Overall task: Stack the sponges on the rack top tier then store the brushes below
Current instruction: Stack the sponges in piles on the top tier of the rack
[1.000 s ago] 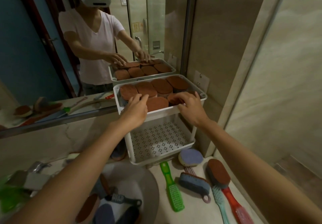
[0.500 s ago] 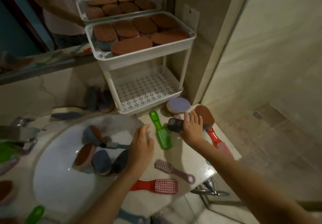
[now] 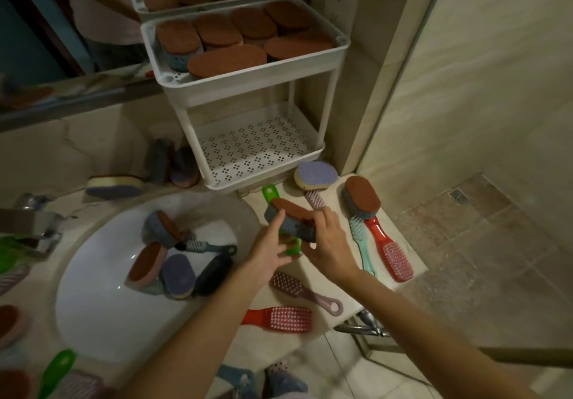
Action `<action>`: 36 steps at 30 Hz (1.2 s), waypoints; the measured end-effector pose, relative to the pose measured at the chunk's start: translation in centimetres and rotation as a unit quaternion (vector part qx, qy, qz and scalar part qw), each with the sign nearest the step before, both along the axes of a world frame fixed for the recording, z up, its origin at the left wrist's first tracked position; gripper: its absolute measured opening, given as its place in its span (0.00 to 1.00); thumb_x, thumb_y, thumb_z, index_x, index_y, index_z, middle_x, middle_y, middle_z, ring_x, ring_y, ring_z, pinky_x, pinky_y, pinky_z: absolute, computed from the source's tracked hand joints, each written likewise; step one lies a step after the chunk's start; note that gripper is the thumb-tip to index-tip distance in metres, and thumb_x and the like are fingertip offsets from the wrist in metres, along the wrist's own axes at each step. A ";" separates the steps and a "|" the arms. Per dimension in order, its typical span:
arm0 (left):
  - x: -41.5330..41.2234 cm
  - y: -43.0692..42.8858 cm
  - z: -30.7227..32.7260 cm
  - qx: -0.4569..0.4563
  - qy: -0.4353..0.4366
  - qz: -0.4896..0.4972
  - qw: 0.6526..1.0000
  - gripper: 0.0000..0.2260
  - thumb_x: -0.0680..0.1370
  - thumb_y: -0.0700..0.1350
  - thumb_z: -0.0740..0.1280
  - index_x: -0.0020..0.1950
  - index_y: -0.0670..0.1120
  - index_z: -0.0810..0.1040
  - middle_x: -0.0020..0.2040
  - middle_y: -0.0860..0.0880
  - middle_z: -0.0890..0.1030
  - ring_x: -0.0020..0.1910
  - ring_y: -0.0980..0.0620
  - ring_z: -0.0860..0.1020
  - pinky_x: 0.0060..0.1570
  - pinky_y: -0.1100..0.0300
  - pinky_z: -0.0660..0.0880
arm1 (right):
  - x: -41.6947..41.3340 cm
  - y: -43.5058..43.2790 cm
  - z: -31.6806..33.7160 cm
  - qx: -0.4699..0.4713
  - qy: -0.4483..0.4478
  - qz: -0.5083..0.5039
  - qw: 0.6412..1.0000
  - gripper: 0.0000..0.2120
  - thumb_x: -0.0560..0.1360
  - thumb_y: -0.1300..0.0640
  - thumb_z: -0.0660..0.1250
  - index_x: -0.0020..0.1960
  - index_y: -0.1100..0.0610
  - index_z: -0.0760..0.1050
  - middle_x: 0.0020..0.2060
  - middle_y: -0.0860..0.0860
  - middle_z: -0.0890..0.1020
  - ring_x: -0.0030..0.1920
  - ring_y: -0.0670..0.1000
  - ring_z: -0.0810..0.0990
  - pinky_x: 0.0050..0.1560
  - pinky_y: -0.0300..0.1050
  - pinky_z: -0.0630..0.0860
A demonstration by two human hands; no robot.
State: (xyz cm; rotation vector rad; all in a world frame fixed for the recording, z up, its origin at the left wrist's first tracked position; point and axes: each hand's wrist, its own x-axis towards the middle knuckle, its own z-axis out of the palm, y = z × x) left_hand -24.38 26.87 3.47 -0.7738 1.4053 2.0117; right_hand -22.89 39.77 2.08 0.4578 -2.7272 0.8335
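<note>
A white two-tier rack (image 3: 248, 85) stands on the counter by the mirror. Its top tier holds several brown-topped sponges (image 3: 229, 60); its perforated lower tier (image 3: 257, 150) holds nothing. In front of the rack my right hand (image 3: 328, 243) grips a blue sponge with a brown top (image 3: 288, 214), lifted off the counter. My left hand (image 3: 269, 249) touches that sponge's left end with straight fingers. A green brush (image 3: 269, 192) lies under both hands. Pink (image 3: 297, 288), red (image 3: 282, 319), teal (image 3: 361, 243) and another red brush (image 3: 390, 249) lie on the counter.
A purple sponge (image 3: 316, 175) and a brown-topped sponge (image 3: 362, 197) lie right of the rack's foot. The white sink (image 3: 102, 305) holds several sponges (image 3: 148, 262) and dark brushes. A faucet (image 3: 31, 225) is at the left. More sponges lean left of the rack. The counter edge runs at lower right.
My hands came down from the top tier to the counter. My right hand took hold of the blue sponge and lifted it; my left hand moved right to touch it.
</note>
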 end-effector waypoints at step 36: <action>-3.8 -0.9 11.0 -0.251 0.408 0.095 0.873 0.10 0.74 0.46 0.68 0.52 0.57 0.73 0.47 0.59 0.77 0.48 0.59 0.77 0.43 0.65 0.75 | -6.2 3.9 5.7 -0.082 0.156 -0.198 0.964 0.15 0.64 0.57 0.71 0.45 0.64 0.72 0.53 0.66 0.73 0.54 0.65 0.73 0.51 0.52 0.73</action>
